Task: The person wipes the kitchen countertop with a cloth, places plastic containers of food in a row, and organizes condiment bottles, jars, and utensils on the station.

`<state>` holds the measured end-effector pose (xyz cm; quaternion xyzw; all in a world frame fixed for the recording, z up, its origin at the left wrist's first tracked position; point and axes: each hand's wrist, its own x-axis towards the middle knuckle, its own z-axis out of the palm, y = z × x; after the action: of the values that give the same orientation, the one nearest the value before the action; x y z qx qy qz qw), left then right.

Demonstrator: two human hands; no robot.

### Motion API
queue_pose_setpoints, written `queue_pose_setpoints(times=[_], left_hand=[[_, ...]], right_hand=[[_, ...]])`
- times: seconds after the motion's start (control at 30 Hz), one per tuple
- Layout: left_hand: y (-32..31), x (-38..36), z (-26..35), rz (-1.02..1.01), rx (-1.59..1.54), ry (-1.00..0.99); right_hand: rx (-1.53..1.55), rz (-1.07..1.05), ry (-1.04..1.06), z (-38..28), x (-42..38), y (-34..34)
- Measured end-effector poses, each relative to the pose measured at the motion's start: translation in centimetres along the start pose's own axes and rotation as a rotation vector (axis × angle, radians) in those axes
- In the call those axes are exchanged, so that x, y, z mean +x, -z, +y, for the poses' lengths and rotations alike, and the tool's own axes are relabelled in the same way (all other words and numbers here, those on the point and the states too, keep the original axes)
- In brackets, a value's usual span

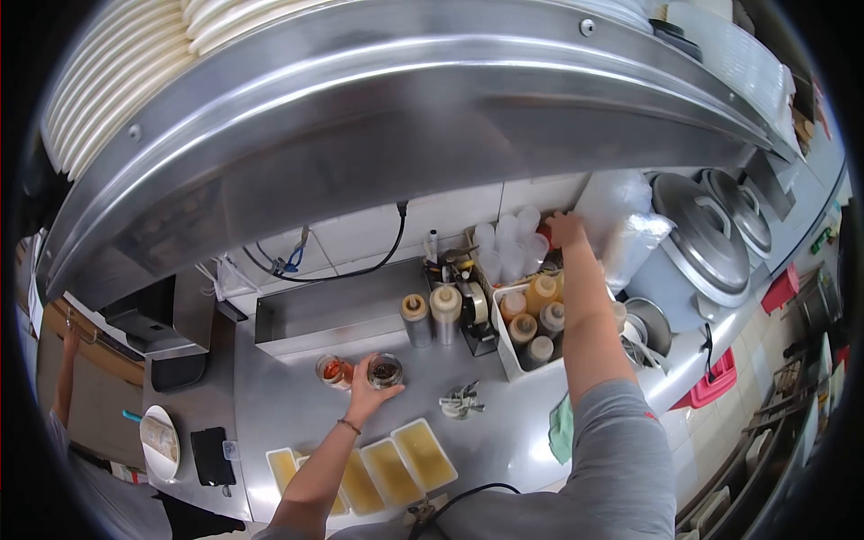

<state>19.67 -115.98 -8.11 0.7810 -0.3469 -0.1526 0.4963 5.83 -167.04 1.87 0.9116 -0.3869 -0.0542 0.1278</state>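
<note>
My left hand (366,394) is closed around a small glass jar (385,370) with dark contents, on the steel counter. Beside it, touching or nearly so, stands another glass jar (334,371) with red contents. My right arm stretches over a white bin (509,360) of squeeze bottles. At the back, my right hand (565,229) curls its fingers down by a red item (544,233) at the edge of a box of clear plastic cups (509,245). What its fingertips grip is hidden.
Several trays of yellow contents (423,453) line the front edge. Two squeeze bottles (445,315) and a tape dispenser (477,310) stand mid-counter. A steel shelf (405,117) overhangs the back. Large lidded pots (702,234) stand right. Another person's arm (65,373) shows far left.
</note>
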Motion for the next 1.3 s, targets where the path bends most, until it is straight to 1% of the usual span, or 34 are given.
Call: queue_pose_setpoints(times=[0.03,0.1,0.17,0.23,0.4,0.47,0.53,0.6,0.63,0.67,0.73,0.77,0.8,0.87,0.9,0.93,1.0,1.03,1.1,1.13,1.2,1.23,1.27,1.3], left_hand=[[-0.2,0.4,-0.7,-0.005,0.018,-0.003],[-0.6,1.2,-2.0,-0.007,-0.007,0.005],[-0.8,2.0,-1.3,-0.026,-0.033,0.004],[-1.3,2.6,-1.5,-0.033,-0.064,0.013],[-2.1,3.9,0.2,-0.047,-0.111,0.036],[-2.5,4.2,0.1,-0.019,-0.123,0.028],[-2.6,4.4,-0.5,-0.047,-0.171,0.058],[-2.8,4.5,-1.8,-0.011,-0.136,-0.014],[-2.6,4.3,-1.7,-0.009,-0.145,-0.007],[-2.5,3.9,-1.4,-0.007,-0.148,-0.006],[-1.2,2.6,-0.4,0.003,-0.001,-0.007],[-0.1,1.5,1.2,0.018,0.016,-0.036],[1.2,0.2,2.5,0.024,0.019,-0.013],[4.0,-1.6,4.3,0.069,0.114,-0.166],[5.2,-2.4,3.3,0.205,0.223,-0.292],[6.9,-3.1,3.9,0.245,0.308,-0.313],[9.6,-4.3,2.5,0.353,0.308,-0.101],[10.5,-5.0,1.0,0.37,0.317,-0.073],[11.7,-4.8,-2.7,0.35,0.176,0.21],[11.6,-4.8,-4.1,0.351,0.177,0.213],[11.7,-4.0,-5.8,0.073,0.08,0.377],[11.4,-4.1,-5.7,0.069,0.077,0.388],[11.0,-3.4,-5.2,0.051,-0.105,0.453],[10.8,-2.4,-4.5,0.033,-0.284,0.507]], right_hand=[[0.002,0.005,0.005,-0.5,0.1,0.0],[-0.17,-0.039,0.067,-1.7,0.9,0.7],[-0.224,-0.112,0.094,-2.1,2.0,1.3],[-0.164,-0.216,0.068,-2.2,2.7,1.6],[0.083,-0.484,-0.117,-0.9,3.3,4.2],[0.135,-0.542,-0.159,-0.4,3.2,4.7],[0.133,-0.572,-0.162,-0.6,2.6,4.8],[0.107,-0.588,-0.144,-0.4,1.8,4.3],[0.08,-0.596,-0.126,-0.2,1.3,4.2],[0.077,-0.595,-0.125,0.1,0.9,4.3],[0.147,-0.449,-0.041,0.4,-0.2,4.3],[0.149,-0.362,-0.062,0.5,-0.9,4.5],[0.148,-0.278,-0.074,0.5,-1.5,4.7],[0.161,-0.247,-0.012,1.2,-0.6,5.1],[0.133,-0.183,0.068,1.8,0.3,4.5],[0.11,-0.115,0.157,2.2,1.2,3.7],[0.048,0.004,0.219,1.8,1.7,3.8],[0.048,-0.001,0.252,0.6,0.3,5.6],[0.228,0.001,0.228,-1.3,-5.0,10.7],[0.23,-0.001,0.23,-2.7,-7.2,11.5],[0.321,0.182,0.327,-7.0,-11.1,13.8],[0.45,0.11,0.383,-10.0,-14.2,15.4],[0.58,0.039,0.43,-13.3,-17.0,17.0],[0.583,-0.053,0.565,-16.4,-18.0,16.4]])
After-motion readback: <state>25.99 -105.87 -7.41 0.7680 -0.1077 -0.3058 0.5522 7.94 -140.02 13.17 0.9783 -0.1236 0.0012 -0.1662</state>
